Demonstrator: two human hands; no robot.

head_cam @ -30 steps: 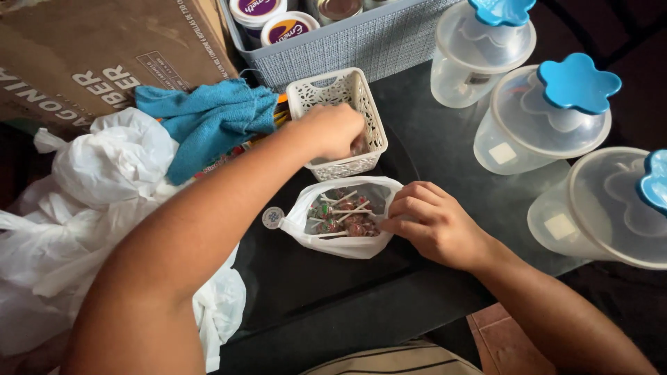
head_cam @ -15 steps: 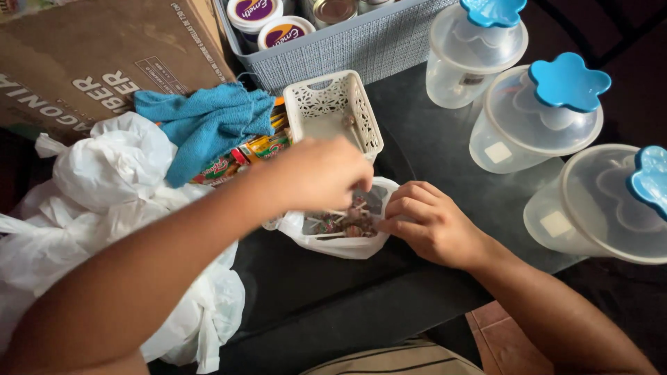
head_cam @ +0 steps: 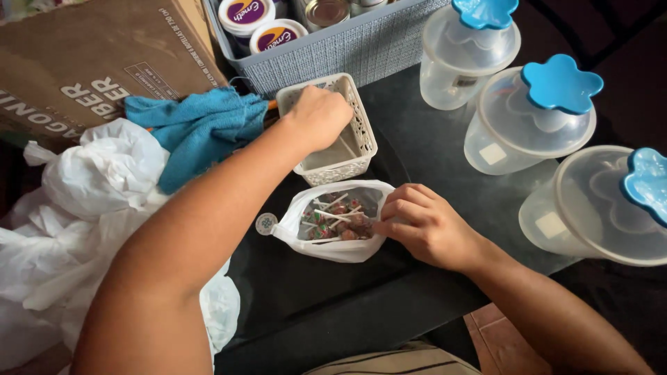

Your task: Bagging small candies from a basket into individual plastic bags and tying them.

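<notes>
Lollipop bag pinched open by right hand; left hand, fist closed, has moved from bag into white basket.

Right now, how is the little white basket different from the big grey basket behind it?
The small white lattice plastic basket has cut-out holes in its walls; the large grey woven-look plastic bin has solid textured walls. The white one is much smaller and looks nearly empty, with the left hand reaching into it; the grey one holds purple-lidded tubs and a tin can. Both are rectangular, open-topped, and sit on the dark table.
</notes>
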